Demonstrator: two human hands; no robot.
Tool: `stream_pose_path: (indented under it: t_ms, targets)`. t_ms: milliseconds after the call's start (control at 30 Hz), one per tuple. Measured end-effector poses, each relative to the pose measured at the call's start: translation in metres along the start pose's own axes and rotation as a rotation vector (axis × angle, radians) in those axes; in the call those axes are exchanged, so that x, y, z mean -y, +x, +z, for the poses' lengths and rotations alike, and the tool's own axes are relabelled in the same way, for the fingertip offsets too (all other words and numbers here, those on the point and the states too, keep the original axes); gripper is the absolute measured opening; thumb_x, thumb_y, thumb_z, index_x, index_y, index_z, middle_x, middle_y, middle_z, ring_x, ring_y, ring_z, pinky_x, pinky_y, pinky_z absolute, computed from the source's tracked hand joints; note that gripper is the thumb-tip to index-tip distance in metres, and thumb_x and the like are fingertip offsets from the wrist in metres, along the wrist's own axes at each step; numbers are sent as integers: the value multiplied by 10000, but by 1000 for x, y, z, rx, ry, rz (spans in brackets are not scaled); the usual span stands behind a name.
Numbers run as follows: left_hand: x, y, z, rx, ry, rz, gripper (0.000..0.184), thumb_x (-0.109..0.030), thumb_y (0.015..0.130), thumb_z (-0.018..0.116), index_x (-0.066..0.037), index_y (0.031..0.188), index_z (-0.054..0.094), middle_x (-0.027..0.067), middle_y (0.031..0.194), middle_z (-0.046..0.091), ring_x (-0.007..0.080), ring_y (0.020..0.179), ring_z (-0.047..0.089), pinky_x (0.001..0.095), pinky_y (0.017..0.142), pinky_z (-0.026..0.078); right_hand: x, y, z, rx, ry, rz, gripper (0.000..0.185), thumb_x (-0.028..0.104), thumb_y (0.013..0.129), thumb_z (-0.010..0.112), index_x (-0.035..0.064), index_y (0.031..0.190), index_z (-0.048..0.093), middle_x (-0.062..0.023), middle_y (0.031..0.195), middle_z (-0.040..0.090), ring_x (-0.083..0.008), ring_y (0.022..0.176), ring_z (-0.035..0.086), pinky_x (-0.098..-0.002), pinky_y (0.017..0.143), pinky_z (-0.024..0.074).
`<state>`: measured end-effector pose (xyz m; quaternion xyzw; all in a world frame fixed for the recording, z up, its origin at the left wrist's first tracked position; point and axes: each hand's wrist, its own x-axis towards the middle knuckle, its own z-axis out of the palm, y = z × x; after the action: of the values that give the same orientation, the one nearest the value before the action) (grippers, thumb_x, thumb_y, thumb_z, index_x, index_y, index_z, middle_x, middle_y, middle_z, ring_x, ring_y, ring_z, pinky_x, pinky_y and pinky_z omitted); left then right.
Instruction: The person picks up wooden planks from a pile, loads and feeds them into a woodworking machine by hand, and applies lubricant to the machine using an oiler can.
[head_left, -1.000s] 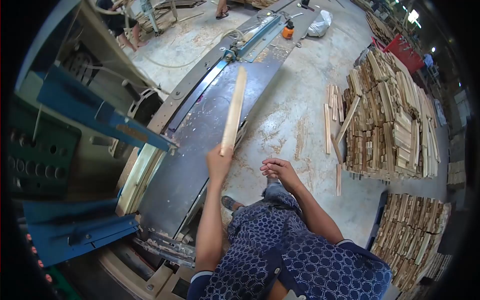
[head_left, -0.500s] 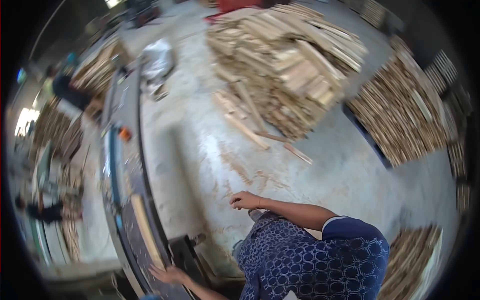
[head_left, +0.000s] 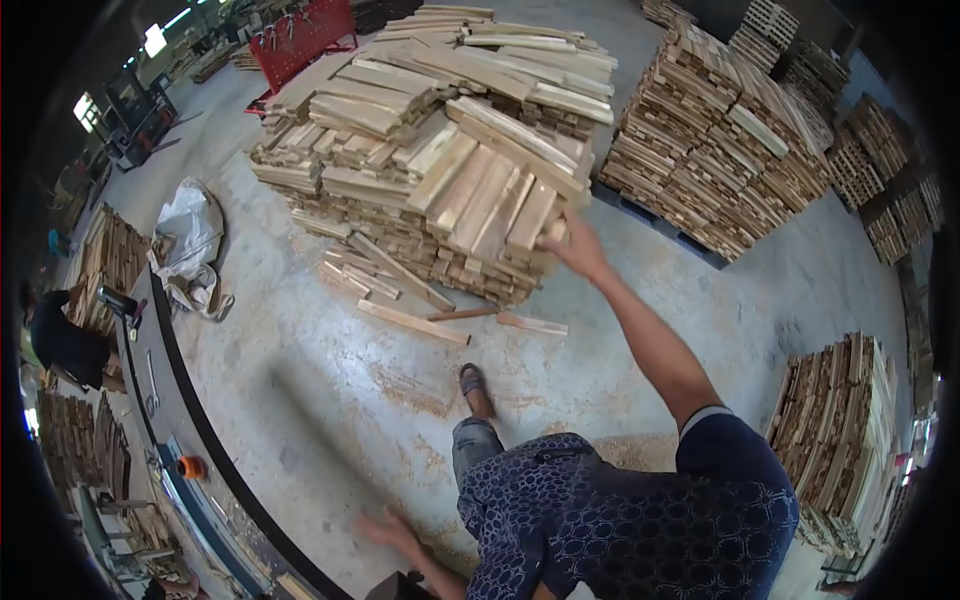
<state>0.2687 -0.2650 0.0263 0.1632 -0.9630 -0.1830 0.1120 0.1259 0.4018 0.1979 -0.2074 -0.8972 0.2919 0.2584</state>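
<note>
My right hand [head_left: 572,245] reaches to the near right corner of a large heap of wooden boards [head_left: 480,195]. Its fingers are at the end of a board [head_left: 532,214] and look wrapped over it, though the grip is slightly blurred. Low in the view, my left hand [head_left: 390,532] is blurred by motion, with its fingers apart and nothing in it. It is over the floor, to the right of the long machine table [head_left: 215,440].
Loose boards [head_left: 413,322] lie on the floor before the heap. More stacks stand on a pallet [head_left: 660,228] and at the lower right [head_left: 835,430]. A white sack [head_left: 190,235], an orange bottle [head_left: 191,467] and a person [head_left: 65,335] are at left.
The view has swung right, from the machine to the heap. My left hand has let go of the wooden piece, which was left on the table. My right hand has stretched out to the heap.
</note>
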Motion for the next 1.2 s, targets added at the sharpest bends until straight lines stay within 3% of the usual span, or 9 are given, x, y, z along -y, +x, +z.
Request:
stream_pose_path:
  t_ms: [67, 167, 367, 533, 600, 733, 900, 967, 1200]
  targets:
    - [-86, 29, 34, 251, -316, 47, 543, -77, 854, 750, 35, 1361, 592, 315, 1485, 496, 457, 1418, 443, 512, 1152, 376, -13, 95, 1, 41, -291, 37, 1080, 445, 690, 901, 74, 1542, 350, -272, 1515, 436, -405, 1408, 442, -472, 1120, 423]
    - [-205, 57, 104, 325, -581, 80, 425, -89, 867, 759, -53, 1283, 682, 239, 1407, 612, 365, 1327, 569, 437, 995, 485, -27, 186, 15, 60, -614, 119, 1240, 560, 624, 917, 52, 1564, 287, -256, 1565, 392, -410, 1467, 365, -457, 1185, 350]
    - [-471, 133, 46, 839, -1187, 93, 347, -95, 979, 667, 54, 1292, 644, 175, 1251, 694, 240, 1163, 663, 361, 1028, 512, -52, 243, 21, 469, -504, 294, 1276, 438, 587, 945, 13, 1574, 256, -307, 1498, 457, -431, 1343, 525, -456, 1107, 462]
    - [-633, 142, 94, 1228, -1373, 162, 607, -298, 1050, 596, 83, 1470, 381, 242, 1418, 552, 303, 1256, 607, 381, 1061, 507, -58, 161, -6, 720, 913, 790, 813, 423, 804, 828, -24, 1412, 527, -175, 1167, 692, -276, 999, 715, -401, 897, 578]
    - [-684, 122, 140, 1197, -1477, -350, 632, -226, 961, 722, 64, 1403, 375, 179, 1282, 606, 266, 1132, 637, 357, 973, 521, -65, 123, -4, 775, 1202, 924, 721, 412, 889, 759, -16, 1419, 522, -159, 1191, 688, -259, 993, 717, -389, 883, 582]
    - [-718, 91, 151, 889, -1317, -208, 743, -210, 856, 838, 54, 1364, 364, 220, 1221, 603, 259, 1075, 644, 366, 929, 542, -72, 114, -5, 938, 1152, 895, 644, 400, 959, 695, -3, 1429, 516, -128, 1238, 667, -222, 1059, 690, -368, 924, 559]
    - [-729, 72, 157, 965, -1405, -279, 672, -190, 882, 814, 65, 1367, 425, 203, 1206, 647, 245, 1048, 668, 361, 934, 547, -73, 142, -21, 770, 862, 514, 548, 262, 911, 707, -6, 1371, 577, -83, 1187, 680, -161, 1060, 665, -314, 925, 530]
    - [-731, 72, 147, 1070, -1474, -133, 645, -165, 930, 763, 54, 1435, 427, 171, 1279, 640, 212, 1099, 657, 347, 946, 539, -103, 152, -24, 829, 911, 605, 536, 172, 854, 701, -27, 1340, 592, -90, 1182, 695, -167, 1070, 675, -308, 941, 532]
    - [-745, 64, 132, 1050, -1322, 104, 899, -178, 937, 737, -62, 1647, 197, 171, 1576, 431, 236, 1457, 392, 356, 1209, 278, -137, 180, -29, 1169, 1172, 620, 631, 147, 792, 716, -44, 1372, 556, -91, 1230, 681, -167, 1128, 662, -308, 1018, 509]
